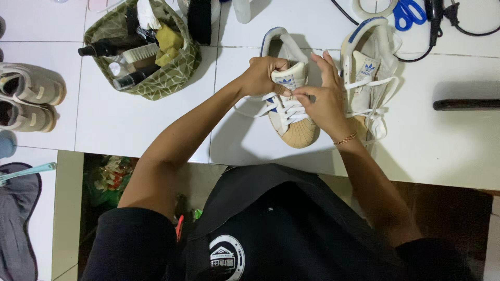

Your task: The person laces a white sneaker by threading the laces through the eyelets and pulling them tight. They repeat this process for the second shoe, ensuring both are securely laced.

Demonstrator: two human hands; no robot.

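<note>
White tiles cover the counter [442, 151], the biggest thing in view. At 10 o'clock sits a green bag [172, 78] full of bottles and brushes. A white shoe [291, 112] with a tan toe lies in the middle. Another shoe [367, 73] sits at its 3 o'clock. The left hand [263, 75] is pressed around the shoe's tongue. The right hand [325, 101] pinches a white lace [291, 106].

surface: white tiled worktop [146, 125], thin grey grout lines, front edge running across the view
floor: pale tiles [66, 208] at lower left (partly covered by grey cloth [18, 224])
light: bright and even, soft shadows on the tiles
</note>
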